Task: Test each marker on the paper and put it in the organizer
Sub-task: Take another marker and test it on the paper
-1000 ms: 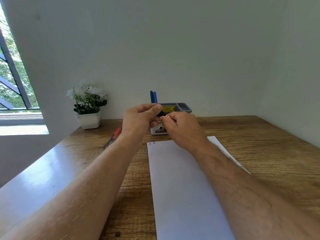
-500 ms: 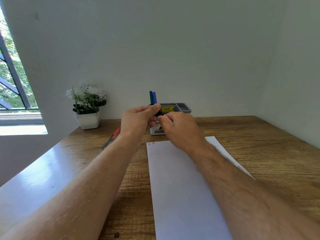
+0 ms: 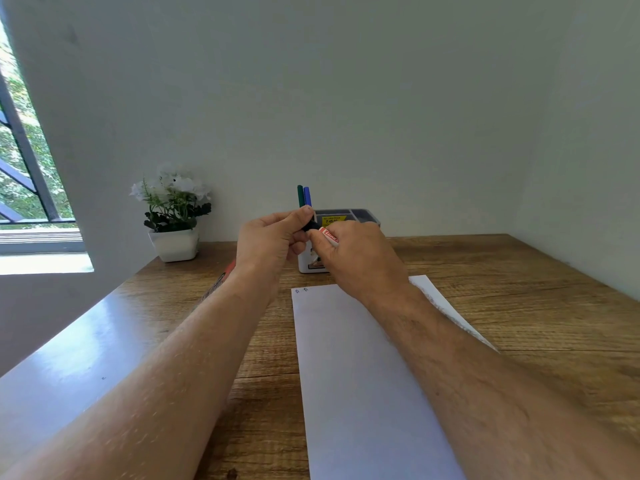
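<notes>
A: Wooden desk (image 3: pixel 519 289) under a pale wall; white paper (image 3: pixel 353 358) lying on it.

B: Hands?

A: Left hand (image 3: pixel 266 244) pinches the black marker's (image 3: pixel 313 226) cap end, right hand (image 3: pixel 360 258) grips its barrel, raised before the organizer (image 3: pixel 367 215).

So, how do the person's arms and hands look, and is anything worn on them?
Both forearms are bare as far as the picture's lower edge: no sleeve shows. The left hand and the right hand wear no gloves, and no ring, watch or bracelet shows on the visible sides. Fine hair lies along both forearms. No marks or tattoos show.
</notes>
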